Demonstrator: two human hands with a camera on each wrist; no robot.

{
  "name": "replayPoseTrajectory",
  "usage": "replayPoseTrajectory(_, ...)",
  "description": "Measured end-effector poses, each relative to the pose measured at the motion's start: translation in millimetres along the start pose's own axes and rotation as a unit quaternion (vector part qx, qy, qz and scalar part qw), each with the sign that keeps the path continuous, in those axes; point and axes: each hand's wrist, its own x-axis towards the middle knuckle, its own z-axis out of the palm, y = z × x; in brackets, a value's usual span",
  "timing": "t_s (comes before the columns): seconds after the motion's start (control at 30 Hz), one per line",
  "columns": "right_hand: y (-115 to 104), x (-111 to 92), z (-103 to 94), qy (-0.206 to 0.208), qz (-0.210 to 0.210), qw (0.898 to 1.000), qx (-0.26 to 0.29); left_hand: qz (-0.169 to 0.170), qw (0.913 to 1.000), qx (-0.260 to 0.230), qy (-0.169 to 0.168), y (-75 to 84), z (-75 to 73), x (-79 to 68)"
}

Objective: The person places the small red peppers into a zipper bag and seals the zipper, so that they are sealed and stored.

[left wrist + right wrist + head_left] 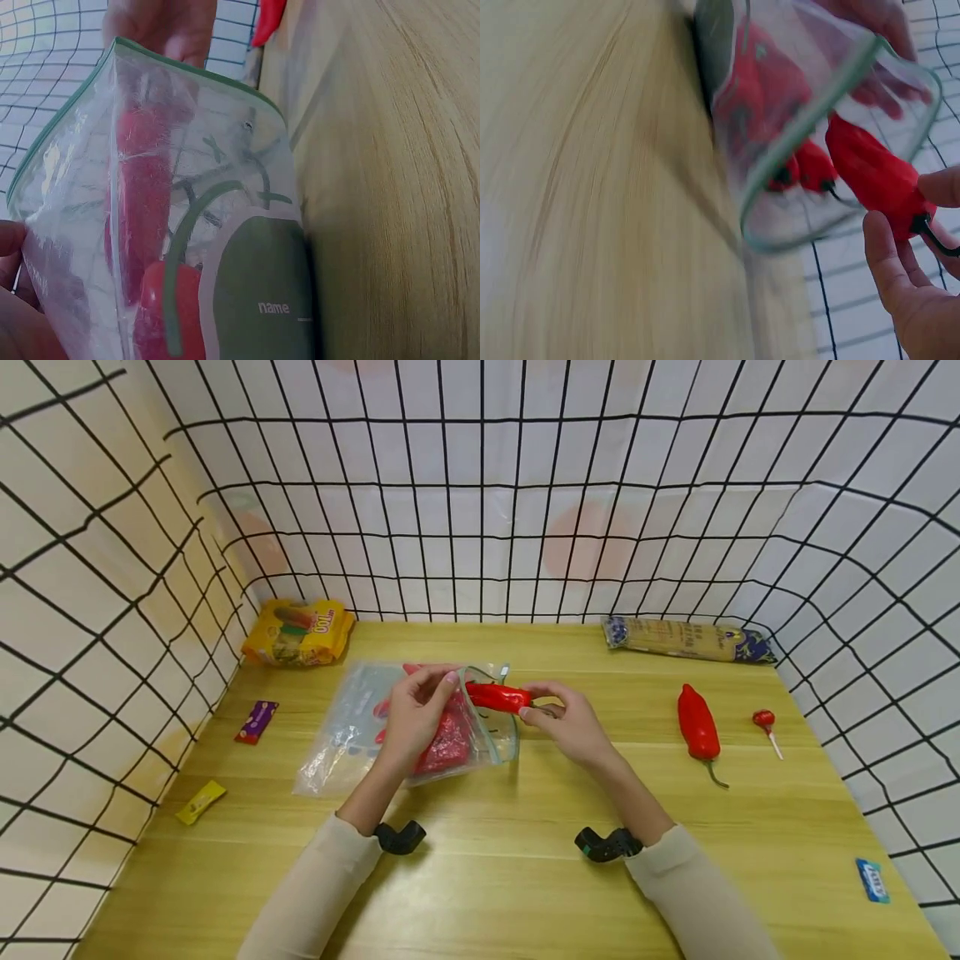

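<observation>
A clear zip bag (341, 735) with a green-edged mouth lies on the table, its mouth spread toward the right. Several red peppers (769, 90) show through its plastic. My left hand (417, 710) pinches the upper edge of the bag's mouth. With thumb and fingers, my right hand (566, 722) grips one red pepper (498, 697) by its stem end; the tip of that pepper is inside the mouth. In the left wrist view the held pepper (142, 187) shows through the plastic. Another red pepper (698, 724) lies on the table to the right.
A lollipop (763, 719) and a blue packet (872, 880) lie at the right. A noodle pack (686, 639) and a yellow food bag (298, 632) sit along the back. Purple (257, 722) and yellow packets (201, 802) are at the left. Black wire mesh (480, 510) borders the table.
</observation>
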Motion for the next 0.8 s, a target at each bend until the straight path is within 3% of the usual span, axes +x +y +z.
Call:
replayPoseTrajectory(0.17, -1, 14, 24.1, 0.019, 0.002, 1.000, 0.015, 0.013, 0.9999, 0.002, 0.004, -4.8, 1.8, 0.8)
replayPoseTrajectory(0.4, -2, 24, 43.6, 0.051, 0.011, 0.998, 0.036, -0.016, 0.9996, -0.022, 0.007, -10.3, 2.1, 2.5)
replayPoseTrajectory(0.8, 6, 6, 22.0, 0.055, -0.017, 0.998, 0.026, -0.045, 0.9990, 0.001, 0.005, -16.4, -1.1, 5.3)
